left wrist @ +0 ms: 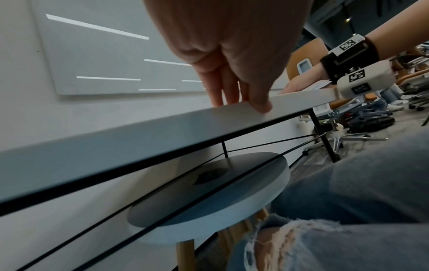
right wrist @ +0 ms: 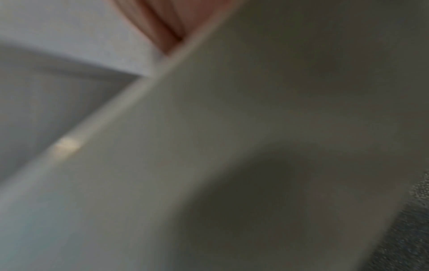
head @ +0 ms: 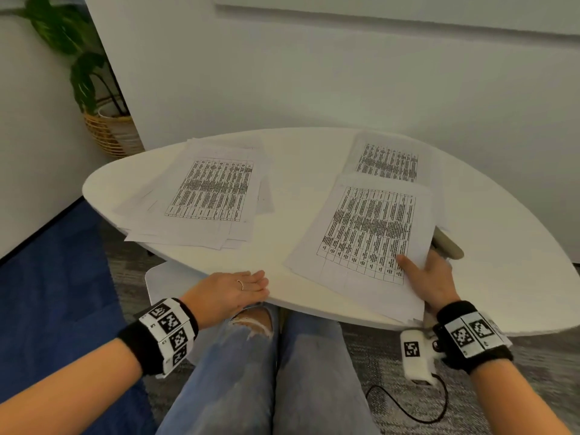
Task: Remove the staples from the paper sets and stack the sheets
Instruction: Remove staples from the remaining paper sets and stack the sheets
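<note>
A loose pile of sheets (head: 201,196) lies at the counter's (head: 288,171) left, apparently already unstapled. The right hand (head: 430,277) pinches the near paper set (head: 364,233), thumb on top; another set (head: 387,161) waits behind. The left hand (head: 232,291) rests flat, fingers straight, on the counter edge.

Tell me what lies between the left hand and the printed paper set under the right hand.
Only bare white tabletop separates the left hand from that printed paper set, per the head view.

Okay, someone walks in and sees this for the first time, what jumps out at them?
Printed table sheets cover the white oval table: a loose, fanned pile at left, and a paper set at right, held at its near corner by the right hand. The left hand rests flat on the table's near edge.
</note>
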A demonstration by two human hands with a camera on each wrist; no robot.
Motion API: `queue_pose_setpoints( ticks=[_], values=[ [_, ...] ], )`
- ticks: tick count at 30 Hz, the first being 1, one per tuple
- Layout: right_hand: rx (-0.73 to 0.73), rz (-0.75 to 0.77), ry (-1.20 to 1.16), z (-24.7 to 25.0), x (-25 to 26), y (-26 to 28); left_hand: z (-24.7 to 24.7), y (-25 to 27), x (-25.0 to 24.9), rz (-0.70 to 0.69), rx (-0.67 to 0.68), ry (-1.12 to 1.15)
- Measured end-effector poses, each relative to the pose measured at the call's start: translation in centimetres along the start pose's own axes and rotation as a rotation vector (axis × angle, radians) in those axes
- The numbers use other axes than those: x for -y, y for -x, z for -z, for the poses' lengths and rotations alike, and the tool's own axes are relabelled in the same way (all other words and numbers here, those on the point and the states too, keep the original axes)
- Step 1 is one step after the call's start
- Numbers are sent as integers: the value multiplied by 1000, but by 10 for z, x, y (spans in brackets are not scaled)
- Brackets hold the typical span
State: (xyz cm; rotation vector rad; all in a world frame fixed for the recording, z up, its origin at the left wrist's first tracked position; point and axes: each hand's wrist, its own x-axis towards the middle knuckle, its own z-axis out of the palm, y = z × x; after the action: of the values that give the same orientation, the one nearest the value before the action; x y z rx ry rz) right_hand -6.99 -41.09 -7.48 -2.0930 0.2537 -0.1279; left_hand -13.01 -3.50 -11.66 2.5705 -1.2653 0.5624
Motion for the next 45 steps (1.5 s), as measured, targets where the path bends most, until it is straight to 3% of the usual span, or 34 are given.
queue_pose_setpoints(
  ticks=[5,9,14,16,19,20,22,31,34,37,39,41,43,45],
  values=[
    [-3,-18,-12,0,1,1,8,0,-11,86,-180,152],
    [-8,-4,13,0,-1,1,23,13,-12,391,-418,304],
    [-16,11,31,-2,-5,-2,33,69,7,649,-568,150],
    [-6,14,36,-2,-5,-3,25,94,16,838,-668,104],
    [1,13,34,-3,-6,-3,14,113,22,1262,-898,91],
    [-3,12,31,-3,-6,-3,11,114,25,1370,-887,100],
    [-2,15,30,-3,-7,-4,5,113,34,1461,-695,121],
    [9,43,12,-3,-6,-2,-12,101,67,1349,147,206],
    [62,70,-48,2,-2,-3,4,90,56,1181,660,254],
    [113,133,-96,10,7,-3,46,64,36,967,928,344],
    [111,210,-153,15,23,-1,79,41,28,917,950,410],
    [111,263,-253,18,45,4,107,17,24,898,848,547],
    [149,298,-353,18,65,11,123,-9,22,864,616,622],
    [230,328,-440,16,81,17,125,-38,18,905,294,679]
  ],
)
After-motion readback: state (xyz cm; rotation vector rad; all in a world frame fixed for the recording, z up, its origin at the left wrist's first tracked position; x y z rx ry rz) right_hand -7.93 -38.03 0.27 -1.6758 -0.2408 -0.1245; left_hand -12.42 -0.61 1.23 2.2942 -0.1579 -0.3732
